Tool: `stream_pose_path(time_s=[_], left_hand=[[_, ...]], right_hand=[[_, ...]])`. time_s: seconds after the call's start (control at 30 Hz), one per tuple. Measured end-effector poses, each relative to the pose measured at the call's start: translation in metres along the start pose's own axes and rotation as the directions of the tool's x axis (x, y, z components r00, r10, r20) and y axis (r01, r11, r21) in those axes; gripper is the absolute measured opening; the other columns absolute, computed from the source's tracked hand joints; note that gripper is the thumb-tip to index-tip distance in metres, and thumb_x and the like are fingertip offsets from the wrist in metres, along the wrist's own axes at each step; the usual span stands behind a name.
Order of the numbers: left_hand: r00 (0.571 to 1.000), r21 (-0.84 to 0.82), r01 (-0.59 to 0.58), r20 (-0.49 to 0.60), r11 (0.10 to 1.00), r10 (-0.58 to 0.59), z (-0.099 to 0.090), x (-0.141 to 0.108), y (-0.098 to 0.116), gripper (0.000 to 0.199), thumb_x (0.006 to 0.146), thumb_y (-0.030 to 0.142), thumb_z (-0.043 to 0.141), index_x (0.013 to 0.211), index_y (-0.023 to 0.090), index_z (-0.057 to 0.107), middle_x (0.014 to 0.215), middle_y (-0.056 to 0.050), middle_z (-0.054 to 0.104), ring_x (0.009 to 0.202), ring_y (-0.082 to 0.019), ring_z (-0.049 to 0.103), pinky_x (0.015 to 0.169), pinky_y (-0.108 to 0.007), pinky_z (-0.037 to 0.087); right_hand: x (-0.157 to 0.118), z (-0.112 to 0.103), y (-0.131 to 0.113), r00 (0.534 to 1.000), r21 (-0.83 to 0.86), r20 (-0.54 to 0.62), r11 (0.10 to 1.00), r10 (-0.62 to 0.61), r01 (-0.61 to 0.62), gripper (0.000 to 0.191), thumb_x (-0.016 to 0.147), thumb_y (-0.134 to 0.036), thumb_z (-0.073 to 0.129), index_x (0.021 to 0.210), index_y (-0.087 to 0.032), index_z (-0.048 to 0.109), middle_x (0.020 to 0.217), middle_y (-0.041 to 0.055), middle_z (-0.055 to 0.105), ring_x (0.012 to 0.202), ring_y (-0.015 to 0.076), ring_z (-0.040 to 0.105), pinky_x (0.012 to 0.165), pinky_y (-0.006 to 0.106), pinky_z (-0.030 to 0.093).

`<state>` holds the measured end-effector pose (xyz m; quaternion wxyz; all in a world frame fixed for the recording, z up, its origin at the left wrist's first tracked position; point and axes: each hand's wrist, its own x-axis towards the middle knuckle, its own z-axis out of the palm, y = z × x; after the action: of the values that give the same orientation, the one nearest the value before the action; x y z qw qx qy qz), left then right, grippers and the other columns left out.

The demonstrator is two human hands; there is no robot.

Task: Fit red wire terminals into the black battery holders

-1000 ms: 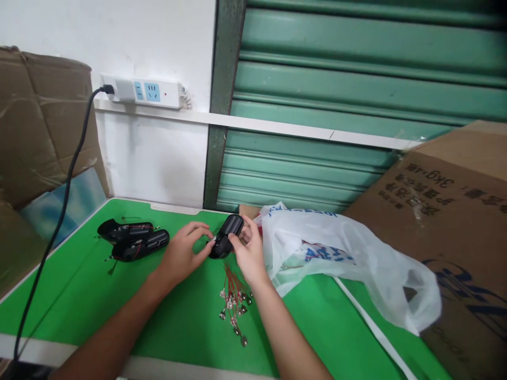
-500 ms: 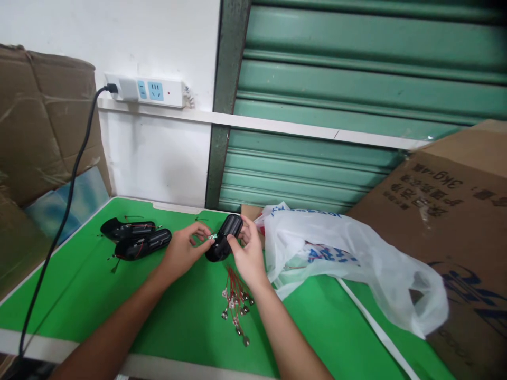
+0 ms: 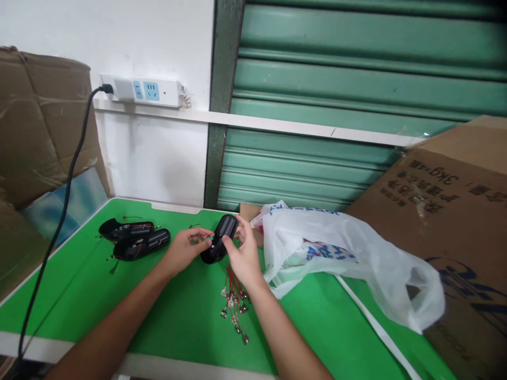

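My right hand (image 3: 244,256) grips a black plastic housing (image 3: 214,252) by its right side, the thumb lying over its face. From the left, my left hand (image 3: 182,252) pinches a small green circuit board (image 3: 210,238) against the housing, and a thin red wire shows near those fingertips. How the board sits in the housing is too small to make out. Just below my right hand, a bunch of red wires with small metal-ended parts (image 3: 234,306) lies on the green table (image 3: 178,322). Two similar black housings (image 3: 140,246) with thin wires rest to the left.
A white plastic bag (image 3: 352,253) lies on the right, before a large cardboard box (image 3: 467,211). More cardboard (image 3: 47,116) stands at the left. A black cable (image 3: 59,227) hangs from the wall power strip (image 3: 170,92) across the table's left side. Behind is a green shutter (image 3: 336,79).
The circuit board, plainly visible between my left fingers before, is now mostly covered at the housing. My hands and the housing have shifted slightly left; the whole view has shifted a little too.
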<state>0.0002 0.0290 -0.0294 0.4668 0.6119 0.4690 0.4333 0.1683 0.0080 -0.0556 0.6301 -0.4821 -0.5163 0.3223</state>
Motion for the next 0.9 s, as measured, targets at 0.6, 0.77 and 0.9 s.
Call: stream_pose_path(time_s=[0.6, 0.77, 0.9], left_hand=[[0.954, 0.344, -0.259, -0.055, 0.903, 0.295, 0.0013, -0.0059, -0.0031, 0.02, 0.082, 0.028, 0.067, 0.094, 0.019, 0.08, 0.09, -0.008, 0.077, 0.072, -0.018, 0.07, 0.066, -0.031, 0.058], [0.971, 0.349, -0.202, -0.051, 0.915, 0.234, 0.0007, -0.0055, -0.0013, 0.021, 0.08, 0.027, 0.067, 0.097, 0.018, 0.076, 0.083, -0.005, 0.077, 0.07, -0.018, 0.069, 0.065, -0.03, 0.055], [0.971, 0.317, -0.203, -0.058, 0.926, 0.233, 0.0014, -0.0057, 0.0004, 0.017, 0.078, 0.027, 0.069, 0.091, 0.018, 0.074, 0.077, -0.004, 0.075, 0.067, -0.017, 0.069, 0.066, -0.03, 0.056]], right_hand=[[-0.0038, 0.0048, -0.0018, 0.999, 0.023, 0.034, 1.0, 0.017, -0.018, 0.06, 0.081, -0.028, 0.063, 0.14, -0.021, 0.049, 0.101, 0.0068, 0.067, 0.091, 0.0238, 0.065, 0.081, 0.037, 0.054], [-0.0043, 0.0053, -0.0023, 0.999, 0.009, 0.042, 1.0, 0.013, -0.014, 0.061, 0.081, -0.026, 0.062, 0.14, -0.021, 0.049, 0.101, 0.0068, 0.068, 0.092, 0.0245, 0.065, 0.089, 0.041, 0.053], [-0.0045, 0.0059, -0.0022, 0.999, 0.005, 0.033, 1.0, 0.006, -0.006, 0.06, 0.081, -0.025, 0.063, 0.14, -0.02, 0.049, 0.102, 0.0069, 0.068, 0.092, 0.0242, 0.065, 0.089, 0.041, 0.053]])
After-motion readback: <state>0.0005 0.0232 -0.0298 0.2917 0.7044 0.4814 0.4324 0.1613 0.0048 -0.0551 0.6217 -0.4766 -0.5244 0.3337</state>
